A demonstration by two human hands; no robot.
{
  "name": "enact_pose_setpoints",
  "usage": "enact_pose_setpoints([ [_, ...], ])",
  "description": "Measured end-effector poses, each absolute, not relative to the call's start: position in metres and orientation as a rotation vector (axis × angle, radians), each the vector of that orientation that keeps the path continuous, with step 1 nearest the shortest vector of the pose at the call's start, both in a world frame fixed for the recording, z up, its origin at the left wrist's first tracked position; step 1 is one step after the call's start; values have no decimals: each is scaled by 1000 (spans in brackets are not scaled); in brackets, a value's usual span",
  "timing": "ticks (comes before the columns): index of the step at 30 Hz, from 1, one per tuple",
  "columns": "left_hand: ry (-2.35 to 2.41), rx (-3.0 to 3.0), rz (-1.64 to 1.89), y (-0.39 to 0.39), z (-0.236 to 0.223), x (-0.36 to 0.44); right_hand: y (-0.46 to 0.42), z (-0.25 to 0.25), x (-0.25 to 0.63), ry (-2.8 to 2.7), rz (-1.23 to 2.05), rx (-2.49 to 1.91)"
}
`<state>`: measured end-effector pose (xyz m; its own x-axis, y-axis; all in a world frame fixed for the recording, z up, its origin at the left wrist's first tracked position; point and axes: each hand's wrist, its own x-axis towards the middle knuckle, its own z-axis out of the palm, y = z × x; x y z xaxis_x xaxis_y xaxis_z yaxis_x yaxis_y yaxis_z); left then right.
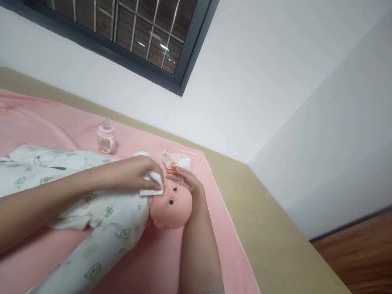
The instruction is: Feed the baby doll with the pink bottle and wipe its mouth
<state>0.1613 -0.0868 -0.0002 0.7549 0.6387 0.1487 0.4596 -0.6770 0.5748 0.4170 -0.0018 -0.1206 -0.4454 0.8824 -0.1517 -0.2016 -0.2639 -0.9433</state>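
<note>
A baby doll [171, 206] in a white printed romper lies on a pink blanket [36, 122], head toward the right. My left hand [137, 171] is closed on a white wipe [152, 184] and presses it against the doll's lower face. My right hand [183, 177] rests with fingers flat and together against the far side of the doll's head.
A pink baby bottle [106, 139] stands on the blanket behind the doll. A pack of wipes [176, 159] lies just beyond my right hand. The blanket covers a tan surface [275, 228] set into a white wall corner. Wooden floor [361, 253] shows at right.
</note>
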Motion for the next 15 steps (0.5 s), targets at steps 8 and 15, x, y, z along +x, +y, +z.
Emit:
enact_pose_setpoints([
  [8, 887, 2416, 305, -96, -2, 164, -3, -118, 416, -1206, 1785, -938],
  [15, 1027, 2496, 330, -98, 2, 168, -4, -117, 416, -1211, 1787, -932],
])
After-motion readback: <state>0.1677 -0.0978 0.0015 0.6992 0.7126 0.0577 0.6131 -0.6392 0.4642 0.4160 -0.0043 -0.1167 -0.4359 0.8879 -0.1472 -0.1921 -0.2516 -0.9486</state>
